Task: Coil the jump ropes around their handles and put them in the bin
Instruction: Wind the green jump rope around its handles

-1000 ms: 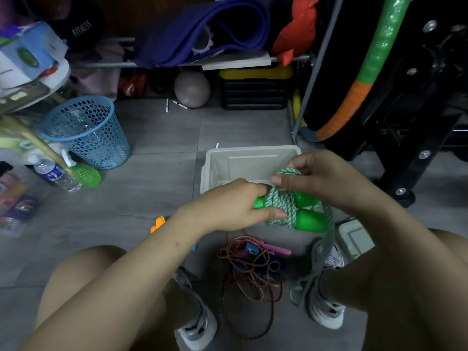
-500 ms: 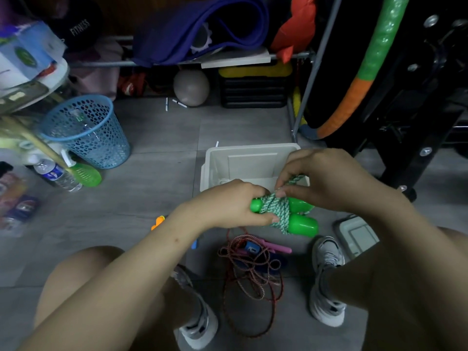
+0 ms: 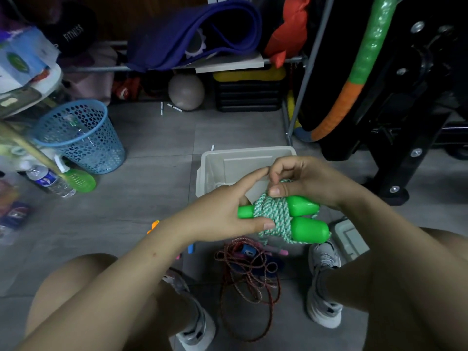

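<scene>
Head view, nearest first: a red-and-white jump rope [image 3: 249, 279] lies loose and tangled on the grey floor between the person's two shoes, with blue and pink handles [image 3: 255, 252] showing at its 12 o'clock edge. This one is not yet coiled.

Just above it, both hands work the green jump rope [image 3: 274, 215]. The left hand [image 3: 228, 216] grips the narrow ends of the two green handles [image 3: 307, 222], thumb pressed along the lower edge of the coil. The right hand [image 3: 304, 182] pinches the rope at the top of the coil, fingers curled round the cord. A second ago a long slack length hung down past the right shoe; now that slack is gone from sight and the wraps sit thick and tight round both handles, with only a short tail showing at 6 o'clock of the bundle. My reading is that the winding is nearly done and what remains is tucking the end so it holds, then dropping the bundle.

At 12 o'clock of the hands, touching-close behind them, stands the white bin [image 3: 243, 155], open-topped. Its visible part looks bare apart from a moulded panel; the near part is hidden by the hands.

Farther off at 10 o'clock, a blue mesh wastebasket [image 3: 81, 138] holds what seems a clear bottle.
</scene>
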Demonstrator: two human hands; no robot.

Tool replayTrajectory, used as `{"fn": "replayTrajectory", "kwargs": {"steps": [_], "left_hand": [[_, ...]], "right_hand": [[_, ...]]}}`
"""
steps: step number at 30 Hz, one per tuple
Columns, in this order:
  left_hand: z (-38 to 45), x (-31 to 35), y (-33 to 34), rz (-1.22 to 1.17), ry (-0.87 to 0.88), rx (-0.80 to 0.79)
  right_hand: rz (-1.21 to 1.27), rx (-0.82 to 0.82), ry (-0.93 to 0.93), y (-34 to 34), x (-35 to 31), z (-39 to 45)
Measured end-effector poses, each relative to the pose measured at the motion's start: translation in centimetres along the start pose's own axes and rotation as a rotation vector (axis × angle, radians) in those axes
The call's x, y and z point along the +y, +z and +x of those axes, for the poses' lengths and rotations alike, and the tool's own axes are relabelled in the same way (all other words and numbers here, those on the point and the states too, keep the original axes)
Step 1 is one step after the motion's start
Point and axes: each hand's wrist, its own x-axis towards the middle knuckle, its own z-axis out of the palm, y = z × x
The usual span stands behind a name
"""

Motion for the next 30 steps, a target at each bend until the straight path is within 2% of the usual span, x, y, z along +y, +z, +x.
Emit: {"fn": "replayTrajectory", "kwargs": {"steps": [5,11,16,20,23,26,30], "left_hand": [[-0.1,-0.6,-0.5,-0.351,0.021,-0.015],[-0.2,-1.5,-1.0,-0.538,-0.021,-0.016],[0.0,-1.8,-1.7,-0.676,-0.056,0.024],[0.0,-1.6,-1.8,-0.728,-0.075,0.042],[0.2,-1.4,-1.8,-0.761,-0.103,0.081],[0.2,-1.3,-1.9,-0.781,-0.1,0.09],[0.3,-1.0,-1.7,-0.888,-0.108,0.129]], "right_hand": [[0.023,0.003,0.027,-0.2,0.1,-0.6],[0.382,-0.031,0.189,-0.1,0.5,-1.1],[0.721,-0.212,0.116,-0.2,1.4,-1.1],[0.819,-0.389,0.007,0.0,1.8,-0.9],[0.855,-0.343,0.034,0.0,1.9,-0.8],[0.845,-0.156,0.107,-0.1,2.6,-0.9],[0.834,-0.181,0.018,0.7,2.3,-0.7]]}}
